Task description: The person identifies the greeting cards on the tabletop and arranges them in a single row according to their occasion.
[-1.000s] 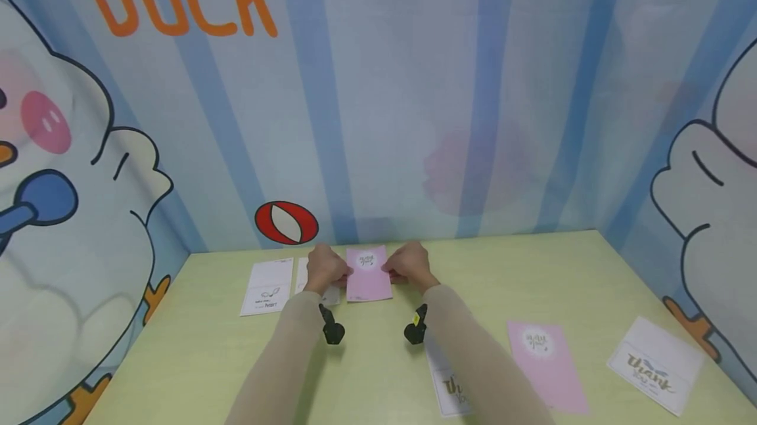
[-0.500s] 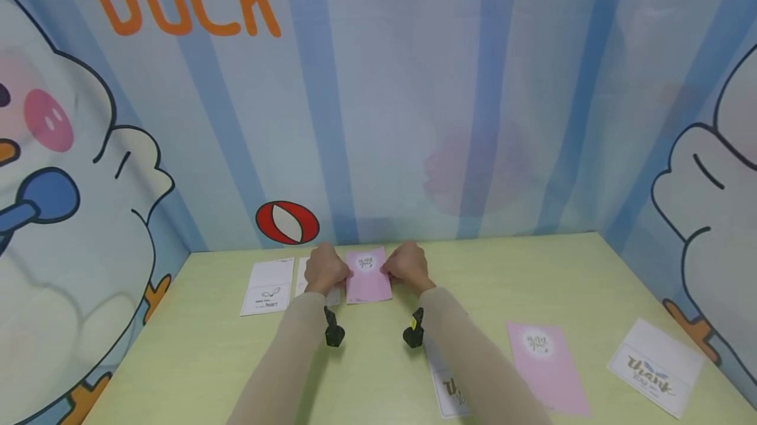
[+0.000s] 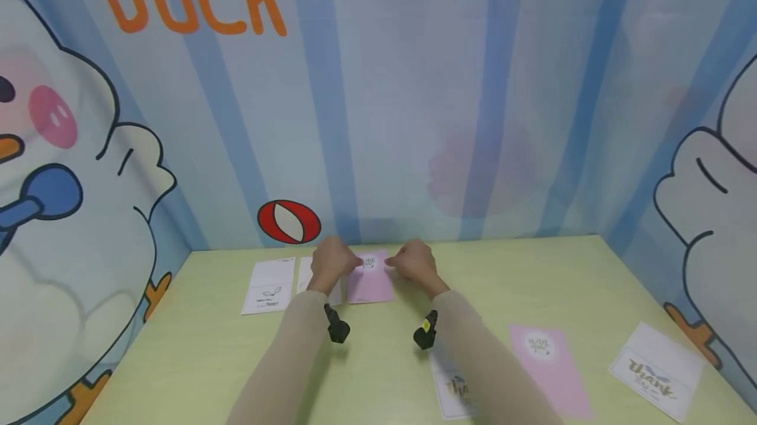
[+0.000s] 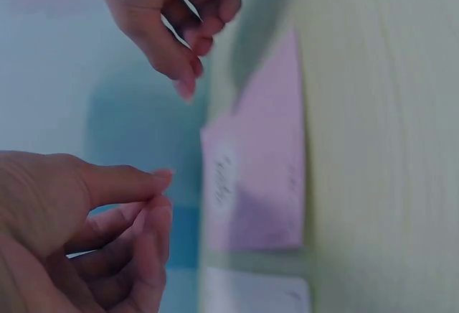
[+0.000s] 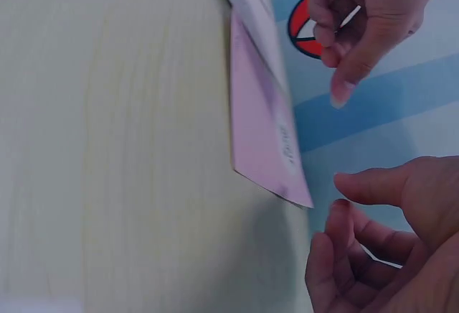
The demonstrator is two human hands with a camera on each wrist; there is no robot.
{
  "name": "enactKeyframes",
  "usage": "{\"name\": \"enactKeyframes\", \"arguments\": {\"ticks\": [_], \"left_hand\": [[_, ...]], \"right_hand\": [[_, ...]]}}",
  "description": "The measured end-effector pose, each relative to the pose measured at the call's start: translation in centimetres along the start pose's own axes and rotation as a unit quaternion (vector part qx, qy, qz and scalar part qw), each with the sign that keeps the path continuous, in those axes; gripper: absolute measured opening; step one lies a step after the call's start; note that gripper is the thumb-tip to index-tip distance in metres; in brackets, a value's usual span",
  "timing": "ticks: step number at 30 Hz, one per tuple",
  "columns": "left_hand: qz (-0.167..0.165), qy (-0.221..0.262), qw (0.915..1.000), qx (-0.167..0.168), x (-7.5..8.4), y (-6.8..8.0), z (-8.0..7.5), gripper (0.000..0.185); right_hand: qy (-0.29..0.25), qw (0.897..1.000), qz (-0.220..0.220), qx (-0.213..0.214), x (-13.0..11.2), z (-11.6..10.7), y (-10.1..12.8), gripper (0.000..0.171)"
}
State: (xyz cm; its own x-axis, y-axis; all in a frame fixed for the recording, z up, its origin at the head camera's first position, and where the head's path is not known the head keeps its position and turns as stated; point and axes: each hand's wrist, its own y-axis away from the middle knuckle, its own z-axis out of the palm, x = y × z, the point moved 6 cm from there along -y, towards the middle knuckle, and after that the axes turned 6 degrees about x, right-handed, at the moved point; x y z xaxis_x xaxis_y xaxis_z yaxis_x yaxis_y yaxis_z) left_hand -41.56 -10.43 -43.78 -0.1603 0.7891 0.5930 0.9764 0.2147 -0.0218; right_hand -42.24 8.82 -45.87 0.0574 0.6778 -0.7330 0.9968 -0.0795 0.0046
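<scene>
A pink card (image 3: 370, 287) with a white glowing spot and script lies flat near the table's back edge. My left hand (image 3: 331, 264) hovers over its left side, thumb and fingertips drawn together with nothing between them in the left wrist view. On the other side my right hand (image 3: 416, 264) is raised off the card; in the right wrist view its thumb stands a little apart from loosely curled fingers, holding nothing. Just left of the pink card lies a white card (image 3: 336, 295), partly covered by my left hand and wrist.
Another white card (image 3: 269, 286) with small print lies farther left. Toward the front right are a white "thank" card (image 3: 452, 389) partly under my right sleeve, a second pink card (image 3: 556, 379) and a tilted white card (image 3: 656, 372). A printed curtain (image 3: 402, 96) borders the table's back.
Both hands have let go of the pink card's side edges and lifted slightly up and away. The card stays flat in its place beside the white card.
</scene>
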Motion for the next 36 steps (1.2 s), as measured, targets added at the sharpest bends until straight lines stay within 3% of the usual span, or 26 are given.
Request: {"name": "enactKeyframes", "arguments": {"ticks": [3,7,10,14,19,23,26,31,34,36], "left_hand": [[0.041,0.01,0.9991,-0.008,2.0,1.0,-0.5,0.023],[0.099,0.01,0.9942,-0.042,5.0,3.0,-0.1,0.022],[0.143,0.01,0.9871,-0.071,7.2,4.7,0.9,0.023],[0.177,0.01,0.9782,-0.108,9.5,6.9,2.6,0.026],[0.203,-0.01,0.968,-0.148,11.6,9.5,4.7,0.029],[0.235,-0.004,0.9588,-0.159,12.9,11.5,6.5,0.032],[0.269,-0.003,0.9483,-0.168,13.7,13.2,8.1,0.033],[0.324,-0.069,0.9259,-0.181,15.0,15.7,10.0,0.044],[0.36,-0.134,0.9073,-0.172,15.7,16.8,11.0,0.054],[0.387,-0.179,0.8904,-0.158,16.2,17.4,11.8,0.06]], "right_hand": [[-0.017,1.0,-0.015,-0.015,0.1,-1.4,0.6,0.027],[-0.046,0.998,-0.021,-0.045,1.2,-3.3,1.7,0.03],[-0.054,0.996,-0.027,-0.059,2.2,-5.0,2.8,0.028],[-0.04,0.996,-0.045,-0.068,3.1,-7.5,4.4,0.026],[-0.029,0.993,-0.073,-0.086,4.4,-10.3,6.3,0.028],[-0.026,0.988,-0.106,-0.112,6.2,-12.1,7.8,0.029],[-0.01,0.983,-0.132,-0.13,7.9,-13.2,9.0,0.029],[0.05,0.98,-0.144,-0.125,10.8,-15.4,10.9,0.038],[0.081,0.981,-0.124,-0.123,12.6,-16.6,11.7,0.043],[0.097,0.981,-0.113,-0.128,13.8,-17.1,12.2,0.048]]}}
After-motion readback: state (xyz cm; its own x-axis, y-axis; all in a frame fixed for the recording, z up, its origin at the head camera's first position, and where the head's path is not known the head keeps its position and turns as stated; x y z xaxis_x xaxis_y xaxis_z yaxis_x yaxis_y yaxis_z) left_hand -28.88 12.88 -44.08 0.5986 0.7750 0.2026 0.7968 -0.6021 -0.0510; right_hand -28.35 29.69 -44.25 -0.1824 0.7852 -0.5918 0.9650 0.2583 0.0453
